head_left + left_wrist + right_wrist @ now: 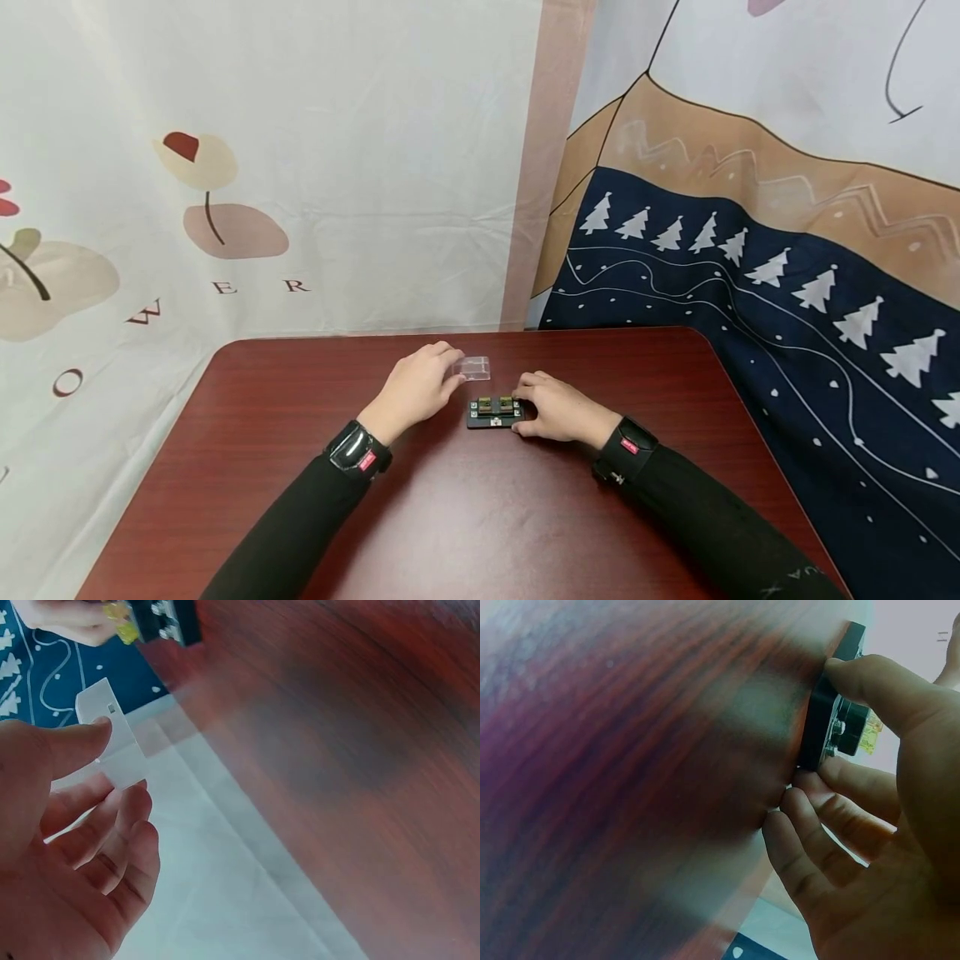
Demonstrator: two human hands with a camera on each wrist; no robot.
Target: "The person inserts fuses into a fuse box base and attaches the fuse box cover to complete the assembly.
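Note:
A small black block with yellow-green parts (495, 411) lies on the dark red table (450, 517). My right hand (558, 410) grips its right end between thumb and fingers; the right wrist view shows the black block (832, 720) pinched at its edge. My left hand (416, 387) holds a clear plastic cover (476, 367) just above the table, behind and to the left of the block. In the left wrist view the clear cover (112, 742) sits pinched between thumb and fingertips, with the black block (161, 621) at the top edge.
Printed fabric hangs behind the table: a pale flower cloth (247, 167) on the left and a dark blue cloth with white trees (750, 275) on the right. The table's right edge (757, 417) runs close to the blue cloth.

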